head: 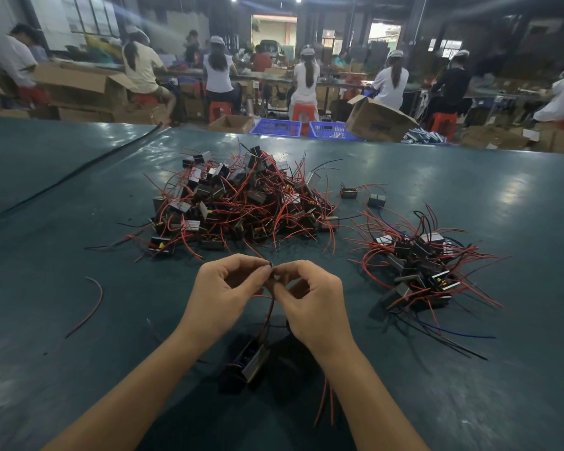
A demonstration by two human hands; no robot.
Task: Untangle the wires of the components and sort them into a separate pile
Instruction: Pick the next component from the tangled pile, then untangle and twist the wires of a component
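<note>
Pinching the top end of a red wire (269,312) between thumb and forefinger, the left hand (223,288) and the right hand (310,294) are meeting fingertip to fingertip over the green table (79,239). The wire is running down from the pinch to a dark component (251,359) between the wrists; whether it is touching the table cannot be told. Just beyond the hands the large tangled pile (241,203) of components is lying, and a smaller pile (420,265) is sitting well apart to its right. A loose red wire (92,304) is lying alone to the left.
</note>
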